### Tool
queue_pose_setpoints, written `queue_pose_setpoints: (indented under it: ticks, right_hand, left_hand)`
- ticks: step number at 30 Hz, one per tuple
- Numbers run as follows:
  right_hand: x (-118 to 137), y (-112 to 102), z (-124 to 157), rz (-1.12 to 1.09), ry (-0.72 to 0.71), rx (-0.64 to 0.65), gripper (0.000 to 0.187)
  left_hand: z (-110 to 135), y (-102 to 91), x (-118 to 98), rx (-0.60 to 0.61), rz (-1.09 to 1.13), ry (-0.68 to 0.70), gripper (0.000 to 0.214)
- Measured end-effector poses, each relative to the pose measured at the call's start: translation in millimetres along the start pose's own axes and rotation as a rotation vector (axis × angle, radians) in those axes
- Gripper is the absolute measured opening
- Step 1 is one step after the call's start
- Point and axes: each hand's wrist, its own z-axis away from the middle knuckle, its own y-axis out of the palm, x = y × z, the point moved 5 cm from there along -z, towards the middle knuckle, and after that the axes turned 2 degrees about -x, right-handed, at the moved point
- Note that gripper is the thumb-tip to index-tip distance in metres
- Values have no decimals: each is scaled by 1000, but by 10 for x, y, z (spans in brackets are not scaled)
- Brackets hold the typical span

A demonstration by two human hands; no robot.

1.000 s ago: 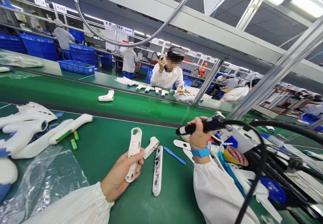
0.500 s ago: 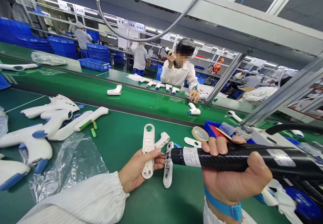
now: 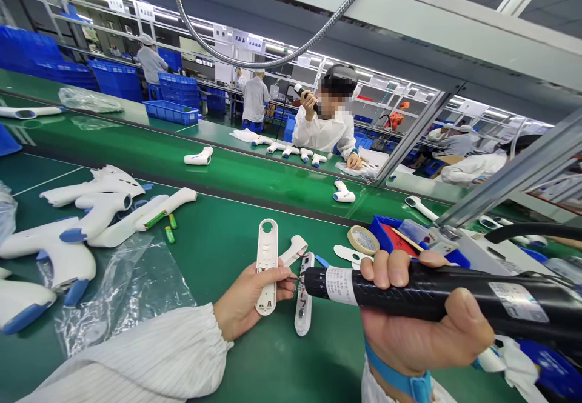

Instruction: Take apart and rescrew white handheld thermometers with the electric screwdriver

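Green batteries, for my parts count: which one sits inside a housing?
The green battery in the open white housing; the other two batteries lie loose.

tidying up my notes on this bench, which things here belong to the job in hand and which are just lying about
In use:
left hand holding a white plastic housing shell
right hand holding a black electric screwdriver
white housing strip with circuit board, beside the screwdriver tip

Lying about:
white gun-shaped housings
green batteries
clear plastic bag
roll of tape
blue tray
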Motion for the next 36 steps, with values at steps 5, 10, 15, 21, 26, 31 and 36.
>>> queue_pose_setpoints:
  ticks: [5, 10, 15, 21, 26, 31, 36]
  right_hand:
    - [33, 34, 45, -6, -28, 42, 21]
    - [84, 76, 80, 67, -82, 103, 21]
    - [112, 113, 101, 130, -128, 134, 20]
    - [102, 131, 135, 132, -138, 191, 20]
    - [144, 132, 150, 97, -152, 173, 22]
    - [129, 208, 214, 86, -160, 211, 25]
    - [84, 276, 284, 109, -181, 294, 25]
  left_hand:
    - [3, 12, -1, -6, -4, -1, 11]
    - [-2, 6, 1, -22, -15, -5, 8]
    - [1, -6, 20, -26, -24, -20, 11]
    - [-15, -15, 25, -31, -49, -9, 14]
    - [-18, 0, 25, 30, -13, -24, 40]
    - [8, 34, 69, 48, -17, -62, 42]
    - [44, 87, 120, 73, 4, -83, 40]
